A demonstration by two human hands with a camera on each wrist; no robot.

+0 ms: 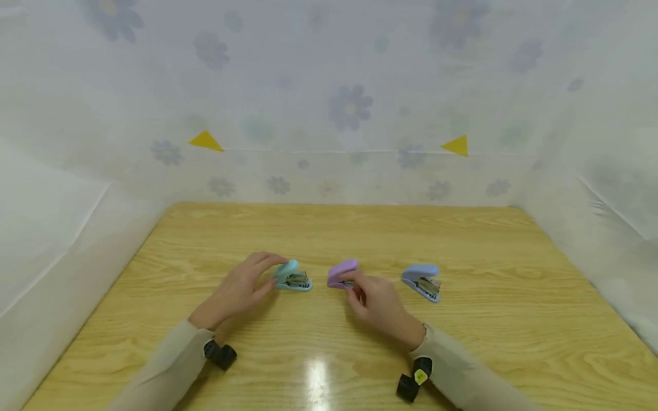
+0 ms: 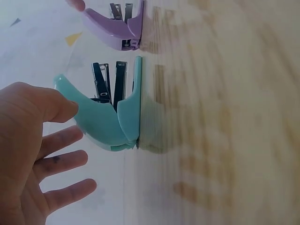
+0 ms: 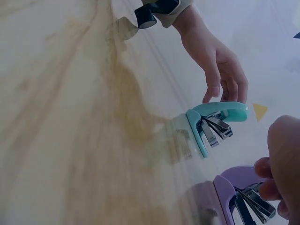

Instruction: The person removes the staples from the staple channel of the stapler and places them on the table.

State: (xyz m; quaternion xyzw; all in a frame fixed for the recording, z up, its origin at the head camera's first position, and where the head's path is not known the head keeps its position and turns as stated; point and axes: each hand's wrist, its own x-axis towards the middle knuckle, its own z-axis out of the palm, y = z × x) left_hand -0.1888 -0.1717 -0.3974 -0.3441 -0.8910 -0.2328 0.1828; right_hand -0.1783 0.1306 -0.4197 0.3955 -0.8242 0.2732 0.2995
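Three small staplers stand in a row on the wooden table, their top arms raised and metal parts showing. My left hand (image 1: 239, 288) is at the teal stapler (image 2: 101, 119) on the left. Its thumb (image 2: 63, 108) meets the raised arm, while the other visible fingers spread loosely apart. At the middle, purple stapler (image 1: 341, 273), my right hand (image 1: 380, 305) has bent fingers close by the front end. One fingertip (image 2: 77, 4) is right at the tip of its raised arm. The blue stapler (image 1: 422, 281) stands to the right, beyond my right hand.
The wooden table (image 1: 319, 228) reaches back to a pale flowered curtain (image 1: 308, 85), with white sheets along both sides. Two yellow triangles (image 1: 205, 141) are on the back curtain. Each wrist carries a black camera (image 1: 221, 355).
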